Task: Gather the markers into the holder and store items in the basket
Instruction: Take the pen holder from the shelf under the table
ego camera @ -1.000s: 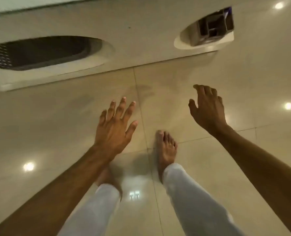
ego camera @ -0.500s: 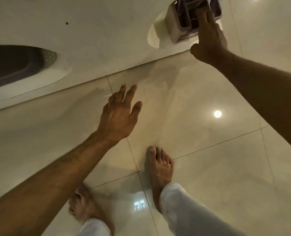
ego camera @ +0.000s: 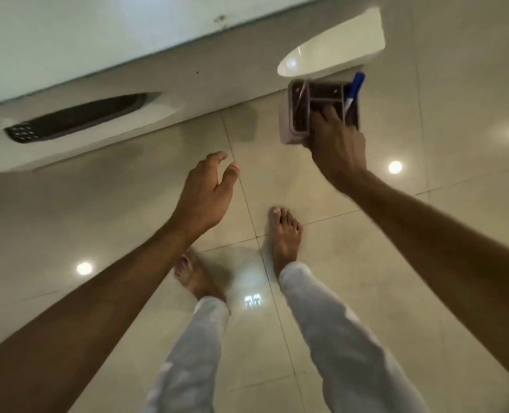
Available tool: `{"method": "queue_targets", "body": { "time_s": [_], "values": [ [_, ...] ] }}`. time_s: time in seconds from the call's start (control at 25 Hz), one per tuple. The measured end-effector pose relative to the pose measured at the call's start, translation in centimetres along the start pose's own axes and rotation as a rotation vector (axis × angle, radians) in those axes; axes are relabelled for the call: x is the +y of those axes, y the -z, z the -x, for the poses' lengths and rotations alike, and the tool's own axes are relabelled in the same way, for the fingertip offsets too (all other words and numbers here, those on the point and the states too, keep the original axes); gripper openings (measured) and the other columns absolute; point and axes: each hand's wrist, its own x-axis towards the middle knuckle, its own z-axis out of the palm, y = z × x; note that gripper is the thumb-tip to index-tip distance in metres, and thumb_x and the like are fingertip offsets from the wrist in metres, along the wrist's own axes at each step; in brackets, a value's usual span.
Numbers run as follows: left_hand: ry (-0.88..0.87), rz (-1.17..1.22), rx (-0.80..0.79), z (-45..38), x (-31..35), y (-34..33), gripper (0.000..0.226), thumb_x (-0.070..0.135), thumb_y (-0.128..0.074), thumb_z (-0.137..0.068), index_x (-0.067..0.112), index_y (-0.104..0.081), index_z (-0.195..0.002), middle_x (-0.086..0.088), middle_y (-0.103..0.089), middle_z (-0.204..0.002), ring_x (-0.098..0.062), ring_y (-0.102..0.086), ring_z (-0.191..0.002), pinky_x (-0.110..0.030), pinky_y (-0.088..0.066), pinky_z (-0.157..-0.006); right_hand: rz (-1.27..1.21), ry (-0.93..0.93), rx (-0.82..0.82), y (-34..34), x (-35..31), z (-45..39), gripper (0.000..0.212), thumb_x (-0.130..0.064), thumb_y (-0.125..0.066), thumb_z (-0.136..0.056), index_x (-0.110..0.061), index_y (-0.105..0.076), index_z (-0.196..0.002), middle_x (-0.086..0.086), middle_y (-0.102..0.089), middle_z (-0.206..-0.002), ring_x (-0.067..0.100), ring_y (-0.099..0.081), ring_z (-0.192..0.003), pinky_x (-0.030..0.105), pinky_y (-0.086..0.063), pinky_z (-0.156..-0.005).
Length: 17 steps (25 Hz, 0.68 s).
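Observation:
A compartmented holder (ego camera: 295, 126), pale outside and brown inside, is lifted in my right hand (ego camera: 335, 144), whose fingers curl over its near rim into a compartment. A blue marker (ego camera: 354, 90) stands in its right compartment. A dark perforated basket (ego camera: 77, 117) sits in a recess of the white shelf at the left. My left hand (ego camera: 207, 192) hangs over the floor with relaxed fingers and holds nothing.
A white shelf recess (ego camera: 333, 52) lies just behind the holder. The white ledge (ego camera: 68, 150) runs along the wall at the left. Glossy beige floor tiles (ego camera: 351, 234) stretch below. My bare feet (ego camera: 284, 234) and pale trouser legs (ego camera: 333, 338) stand near the centre.
My right hand has taken hold of the holder and lifted it out of its white recess, toward me. My left hand has turned slightly and stays empty.

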Motion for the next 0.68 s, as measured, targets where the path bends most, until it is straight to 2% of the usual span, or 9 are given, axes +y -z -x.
{"method": "queue_targets", "body": {
  "time_s": [0.04,0.08,0.12,0.2,0.24,0.4,0.52,0.6,0.68],
  "values": [
    [0.105,0.145,-0.007,1.3,2.1,1.6,0.052,0.056,-0.039,-0.108,0.022,-0.052,-0.146,-0.004,-0.059,-0.148,-0.023,-0.056,-0.134,-0.035,-0.042,-0.108,0.074,-0.009,0.033,3.1,-2.6,1.6,0.047,-0.010,-0.051,-0.107,-0.014,-0.044,-0.154,0.014,-0.041,-0.162,0.037,-0.056,-0.132,0.044,-0.049,-0.096],
    [0.190,0.273,-0.013,2.3,4.0,3.1,0.052,0.062,-0.036,-0.106,0.025,-0.054,-0.138,-0.002,-0.062,-0.141,-0.022,-0.059,-0.128,-0.037,-0.043,-0.108,0.159,0.118,0.169,5.3,-3.5,3.0,0.048,-0.012,-0.061,-0.103,-0.016,-0.049,-0.149,0.012,-0.051,-0.153,0.035,-0.065,-0.116,0.042,-0.056,-0.078],
    [0.223,0.356,-0.011,3.3,5.9,4.9,0.052,0.069,-0.033,-0.103,0.030,-0.052,-0.130,0.000,-0.063,-0.134,-0.022,-0.060,-0.124,-0.042,-0.046,-0.109,0.182,0.194,0.208,7.5,-4.6,4.4,0.052,-0.012,-0.067,-0.098,-0.016,-0.050,-0.148,0.009,-0.056,-0.145,0.030,-0.069,-0.102,0.037,-0.056,-0.064],
    [0.197,0.449,-0.003,4.9,9.5,8.7,0.056,0.078,-0.029,-0.097,0.035,-0.048,-0.127,0.001,-0.062,-0.135,-0.023,-0.060,-0.123,-0.051,-0.047,-0.110,0.202,0.293,0.040,10.4,-7.7,7.6,0.061,-0.010,-0.071,-0.092,-0.017,-0.048,-0.149,0.006,-0.055,-0.143,0.022,-0.069,-0.082,0.028,-0.049,-0.052],
    [0.185,0.496,-0.026,5.4,10.8,10.1,0.058,0.079,-0.028,-0.097,0.035,-0.049,-0.128,0.000,-0.062,-0.138,-0.023,-0.060,-0.124,-0.050,-0.048,-0.109,0.228,0.275,-0.027,11.2,-9.2,9.8,0.064,-0.008,-0.072,-0.089,-0.017,-0.048,-0.148,0.006,-0.055,-0.142,0.021,-0.068,-0.075,0.027,-0.047,-0.050],
    [0.174,0.640,-0.155,6.6,14.4,16.4,0.072,0.084,-0.031,-0.093,0.032,-0.057,-0.137,-0.001,-0.071,-0.126,-0.021,-0.071,-0.112,-0.041,-0.056,-0.095,0.255,0.327,0.074,17.0,-14.9,10.2,0.066,-0.003,-0.076,-0.085,-0.013,-0.050,-0.145,0.008,-0.057,-0.137,0.025,-0.068,-0.067,0.028,-0.044,-0.046],
    [0.166,0.669,-0.091,6.3,14.6,20.5,0.075,0.088,-0.046,-0.087,0.032,-0.056,-0.137,-0.001,-0.072,-0.127,-0.021,-0.075,-0.108,-0.046,-0.063,-0.091,0.282,0.371,0.057,19.0,-18.9,8.5,0.058,-0.004,-0.072,-0.090,-0.013,-0.052,-0.144,0.008,-0.059,-0.137,0.028,-0.071,-0.078,0.030,-0.047,-0.049],
    [0.227,0.736,-0.008,6.0,13.3,22.7,0.070,0.083,-0.052,-0.088,0.030,-0.057,-0.134,-0.001,-0.073,-0.124,-0.022,-0.077,-0.104,-0.042,-0.065,-0.081,0.290,0.469,0.022,19.6,-21.6,6.9,0.053,-0.006,-0.067,-0.095,-0.015,-0.052,-0.145,0.006,-0.059,-0.140,0.028,-0.073,-0.085,0.034,-0.057,-0.056],
    [0.276,0.746,0.055,6.0,11.4,24.5,0.067,0.083,-0.055,-0.087,0.031,-0.061,-0.129,-0.003,-0.074,-0.120,-0.024,-0.077,-0.101,-0.041,-0.066,-0.071,0.290,0.517,-0.034,19.9,-23.8,5.5,0.059,-0.008,-0.064,-0.097,-0.020,-0.045,-0.152,0.004,-0.053,-0.153,0.028,-0.073,-0.088,0.039,-0.063,-0.064]
  ]
}}
